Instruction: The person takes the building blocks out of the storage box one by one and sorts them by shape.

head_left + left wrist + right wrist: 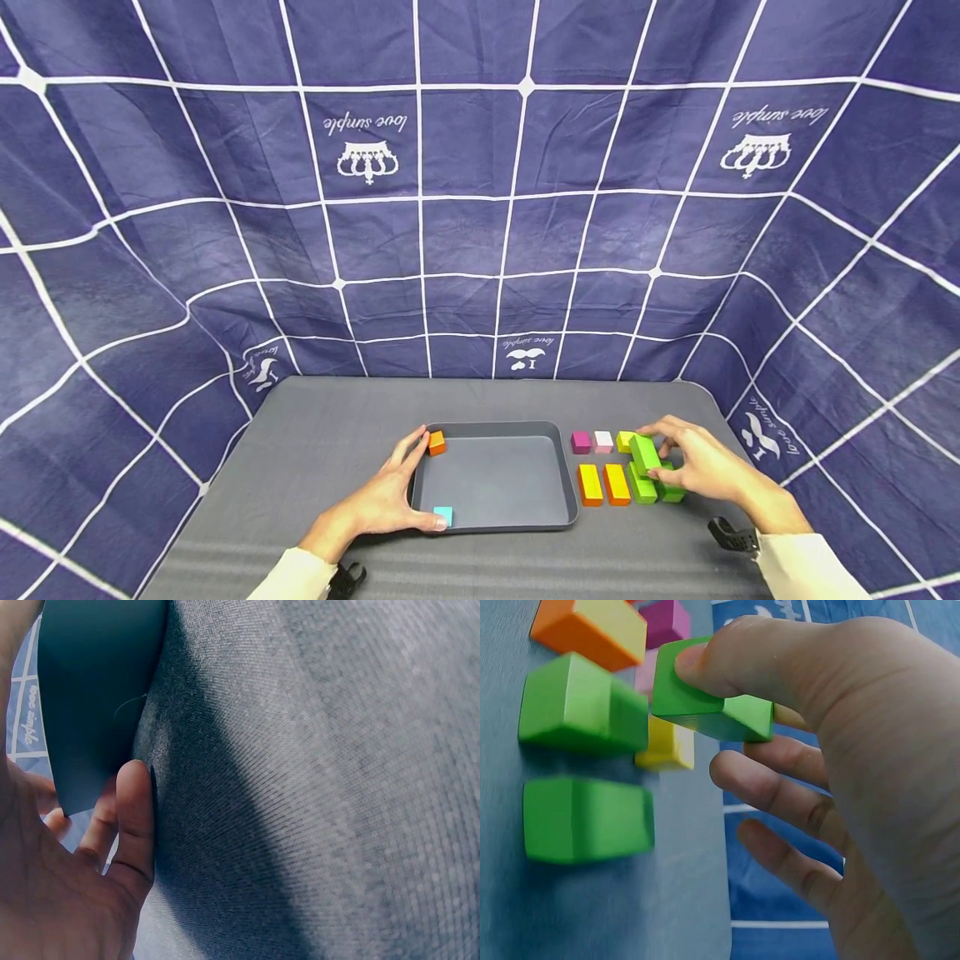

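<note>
My left hand (pixel 382 500) spans the near-left end of a grey tray (pixel 495 527), its thumb at the front rim and fingers along the left side, holding it. In the left wrist view the fingers lie against the tray's dark wall (pixel 97 697). Inside the tray are an orange cube (pixel 437 443) at the back left corner and a light blue cube (pixel 444 515) at the front left. My right hand (pixel 697 458) pinches a green block (pixel 690 686) between thumb and fingers, raised above two other green blocks (pixel 585 705) (pixel 589 820).
Right of the tray stand a purple cube (pixel 581 442), a pink cube (pixel 603 442) and a yellow cube (pixel 625 441). Nearer are two orange blocks with yellow tops (pixel 590 483) (pixel 617 483). A blue cloth with white lines (pixel 465 242) surrounds the grey table (pixel 300 433).
</note>
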Available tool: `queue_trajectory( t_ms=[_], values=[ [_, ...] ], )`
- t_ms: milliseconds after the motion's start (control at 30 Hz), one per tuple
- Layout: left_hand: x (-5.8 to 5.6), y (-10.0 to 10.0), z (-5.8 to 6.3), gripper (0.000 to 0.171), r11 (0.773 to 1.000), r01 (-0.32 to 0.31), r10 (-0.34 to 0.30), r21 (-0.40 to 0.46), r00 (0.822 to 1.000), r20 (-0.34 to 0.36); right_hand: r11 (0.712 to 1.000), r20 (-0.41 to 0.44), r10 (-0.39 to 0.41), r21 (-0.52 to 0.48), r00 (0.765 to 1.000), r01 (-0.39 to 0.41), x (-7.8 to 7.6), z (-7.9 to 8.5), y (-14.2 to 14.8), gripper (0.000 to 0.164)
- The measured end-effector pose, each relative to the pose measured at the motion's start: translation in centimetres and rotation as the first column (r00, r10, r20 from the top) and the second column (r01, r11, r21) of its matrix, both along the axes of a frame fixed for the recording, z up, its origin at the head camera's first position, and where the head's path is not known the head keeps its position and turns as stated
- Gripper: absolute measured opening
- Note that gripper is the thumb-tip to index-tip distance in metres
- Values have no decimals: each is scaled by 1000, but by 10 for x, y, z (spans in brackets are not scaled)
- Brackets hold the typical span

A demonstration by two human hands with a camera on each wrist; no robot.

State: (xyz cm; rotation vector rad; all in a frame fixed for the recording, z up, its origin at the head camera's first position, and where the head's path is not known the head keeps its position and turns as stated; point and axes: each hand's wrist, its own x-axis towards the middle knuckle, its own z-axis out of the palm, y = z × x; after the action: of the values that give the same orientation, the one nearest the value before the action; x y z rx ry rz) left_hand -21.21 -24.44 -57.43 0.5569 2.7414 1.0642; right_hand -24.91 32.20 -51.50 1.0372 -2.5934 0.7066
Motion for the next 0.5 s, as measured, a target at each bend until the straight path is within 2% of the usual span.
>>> queue_trajectory(
  t_ms=[133, 500],
  values=[
    [0, 1, 0, 153, 1000, 0, 0, -4, 1000, -5, 1000, 23, -20, -16, 1000, 20, 4, -3, 14, 62],
    [1, 1, 1, 154, 1000, -5, 5, -17, 1000, -13, 997, 4, -77, -27, 997, 77, 12, -18, 52, 65]
  ],
)
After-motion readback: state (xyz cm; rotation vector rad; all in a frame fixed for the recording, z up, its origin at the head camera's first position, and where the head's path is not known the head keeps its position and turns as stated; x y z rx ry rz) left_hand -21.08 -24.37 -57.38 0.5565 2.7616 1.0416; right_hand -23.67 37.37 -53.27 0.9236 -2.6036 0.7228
